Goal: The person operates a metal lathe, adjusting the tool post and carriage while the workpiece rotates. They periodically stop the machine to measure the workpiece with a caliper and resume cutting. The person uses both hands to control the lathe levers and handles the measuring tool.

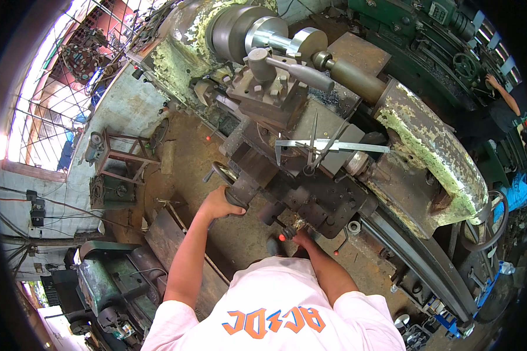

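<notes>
My left hand (221, 202) is closed round the crank handle (238, 198) at the near end of a lathe's slide, thumb lying along it. Just beyond it sits a small handwheel (223, 172). My right hand (301, 238) is low by the carriage, beside a red-knobbed lever (283, 236); its fingers are mostly hidden. Ahead, the tool post (269, 88) carries a grey clamping lever (301, 73). Behind it a shiny stepped metal workpiece (269, 34) sits between the chuck (231, 32) and the tailstock centre (322, 59).
A caliper (334, 145) and a pair of dividers (313, 140) lie on the carriage. The tailstock (430, 146) with peeling paint stands right, over the bed rails (416, 263). At far right another person's arm (503, 93) reaches to a green machine (416, 41). A metal stand (126, 155) is left.
</notes>
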`<control>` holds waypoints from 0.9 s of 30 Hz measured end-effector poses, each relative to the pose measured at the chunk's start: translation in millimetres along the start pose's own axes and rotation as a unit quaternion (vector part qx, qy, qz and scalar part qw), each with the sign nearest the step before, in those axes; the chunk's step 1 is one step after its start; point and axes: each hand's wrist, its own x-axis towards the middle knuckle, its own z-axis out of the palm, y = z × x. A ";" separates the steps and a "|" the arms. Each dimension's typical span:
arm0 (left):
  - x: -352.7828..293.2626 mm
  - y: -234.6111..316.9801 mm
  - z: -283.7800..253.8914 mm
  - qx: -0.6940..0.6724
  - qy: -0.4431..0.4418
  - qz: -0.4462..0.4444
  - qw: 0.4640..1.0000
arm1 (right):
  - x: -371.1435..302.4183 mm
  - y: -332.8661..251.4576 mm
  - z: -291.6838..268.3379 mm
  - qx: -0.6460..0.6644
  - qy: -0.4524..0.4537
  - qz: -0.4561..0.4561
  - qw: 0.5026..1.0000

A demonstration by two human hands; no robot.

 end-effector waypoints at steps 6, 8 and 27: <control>-1.9 1.2 6.4 0.041 0.033 -0.002 0.999 | -4.8 -1.2 -2.2 0.015 0.027 -0.018 0.999; -3.3 2.1 8.2 0.044 0.044 -0.002 0.998 | -0.4 4.1 1.4 -0.005 0.015 -0.031 0.999; -8.9 14.5 19.3 0.100 0.067 -0.053 0.991 | -162.4 -178.9 -153.1 0.087 -0.030 -0.237 0.967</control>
